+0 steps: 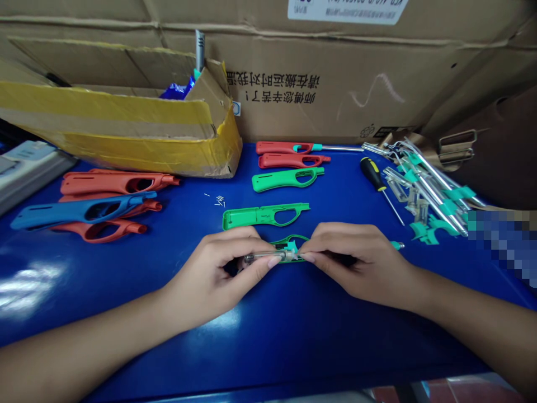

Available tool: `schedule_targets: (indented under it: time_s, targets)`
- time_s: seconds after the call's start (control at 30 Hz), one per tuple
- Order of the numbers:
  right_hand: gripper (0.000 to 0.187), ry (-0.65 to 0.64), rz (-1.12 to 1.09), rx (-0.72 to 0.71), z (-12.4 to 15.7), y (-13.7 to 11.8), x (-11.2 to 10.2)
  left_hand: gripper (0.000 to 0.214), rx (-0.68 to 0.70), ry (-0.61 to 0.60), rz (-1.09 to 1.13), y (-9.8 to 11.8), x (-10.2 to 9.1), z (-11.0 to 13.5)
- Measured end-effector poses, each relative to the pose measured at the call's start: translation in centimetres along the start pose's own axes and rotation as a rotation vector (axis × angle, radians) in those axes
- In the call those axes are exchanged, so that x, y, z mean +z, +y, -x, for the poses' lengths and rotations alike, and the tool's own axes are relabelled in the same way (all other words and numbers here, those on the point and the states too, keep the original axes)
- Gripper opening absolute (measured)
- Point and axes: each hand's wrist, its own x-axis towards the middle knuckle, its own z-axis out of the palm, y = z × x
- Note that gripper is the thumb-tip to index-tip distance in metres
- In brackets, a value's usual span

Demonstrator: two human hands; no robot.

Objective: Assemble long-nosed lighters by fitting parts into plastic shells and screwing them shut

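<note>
My left hand (pixel 232 263) has its thumb and fingers closed on a clear plastic lighter fuel tank (pixel 287 256). My right hand (pixel 354 254) pinches at the tank's right end; what lies between those fingertips is too small to make out. Under both hands is a green lighter casing half (pixel 302 239), mostly covered, with a turquoise piece (pixel 289 246) showing in it. A rod tip (pixel 396 245) sticks out beyond my right hand. Just behind, another green casing half (pixel 247 219) lies with its hollow side up.
Red casings (pixel 117 182) and a blue casing (pixel 84 212) lie at left, near a taped carton (pixel 168 145). Small screws (pixel 219 200) are scattered mid-table. Further back are a green casing (pixel 277 180) and red ones (pixel 277 161). A screwdriver (pixel 373 174) and metal-tubed lighter parts (pixel 436 184) sit right.
</note>
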Motion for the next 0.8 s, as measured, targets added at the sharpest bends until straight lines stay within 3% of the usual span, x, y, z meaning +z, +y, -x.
schedule_targets:
  time_s: [0.8]
  targets:
    - [0.016,-0.027,0.029,-0.017,0.15,0.19,0.09,0.011,0.005,-0.022,0.004,0.05,-0.02,0.02]
